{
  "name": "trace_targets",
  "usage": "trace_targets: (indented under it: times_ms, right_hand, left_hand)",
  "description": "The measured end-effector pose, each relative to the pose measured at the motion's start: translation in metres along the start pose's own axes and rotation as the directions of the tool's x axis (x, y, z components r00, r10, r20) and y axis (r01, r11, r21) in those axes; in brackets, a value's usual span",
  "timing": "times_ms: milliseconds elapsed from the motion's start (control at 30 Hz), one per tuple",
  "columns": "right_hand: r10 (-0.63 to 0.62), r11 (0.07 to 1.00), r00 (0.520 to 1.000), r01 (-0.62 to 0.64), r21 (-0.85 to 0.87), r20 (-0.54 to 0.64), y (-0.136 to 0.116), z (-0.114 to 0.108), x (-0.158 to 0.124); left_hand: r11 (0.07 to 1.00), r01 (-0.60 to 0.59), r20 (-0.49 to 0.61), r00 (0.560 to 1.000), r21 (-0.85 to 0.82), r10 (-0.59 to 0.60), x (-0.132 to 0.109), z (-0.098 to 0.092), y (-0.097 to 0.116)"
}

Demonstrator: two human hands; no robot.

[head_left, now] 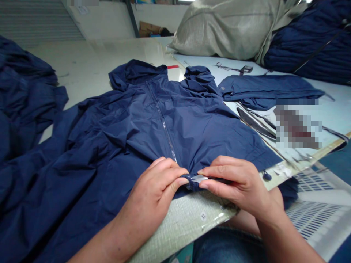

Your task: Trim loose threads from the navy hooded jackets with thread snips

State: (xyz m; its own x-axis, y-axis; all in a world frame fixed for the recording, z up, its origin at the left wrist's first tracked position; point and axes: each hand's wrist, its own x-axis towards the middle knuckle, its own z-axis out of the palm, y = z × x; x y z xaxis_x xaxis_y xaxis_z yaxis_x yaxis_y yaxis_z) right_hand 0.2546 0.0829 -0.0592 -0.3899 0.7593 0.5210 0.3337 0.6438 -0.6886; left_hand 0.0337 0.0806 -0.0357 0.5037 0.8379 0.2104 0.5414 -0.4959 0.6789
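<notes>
A navy blue hooded jacket lies spread on the table, its front zipper running down toward me. At the zipper's lower end, my left hand pinches the bunched hem between thumb and fingers. Thread snips are gripped in my right hand, closed around them. Their silvery pointed tip rests at the pinched hem, close to my left thumb. My right-hand fingers cover most of the tool.
More navy garments are heaped at the left. A folded navy piece and dark strips lie on the right. Behind stand a large woven sack and a navy bundle. A white plastic basket sits below the table edge.
</notes>
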Motion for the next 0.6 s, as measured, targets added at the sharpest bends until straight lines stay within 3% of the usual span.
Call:
trace_targets:
  times_ms: [600]
  right_hand:
    - [-0.046, 0.997, 0.999, 0.047, -0.069, 0.006, -0.0034, -0.0013, 0.0018]
  left_hand:
    - [1.000, 0.004, 0.013, 1.000, 0.001, -0.004, 0.0018, -0.0001, -0.0008]
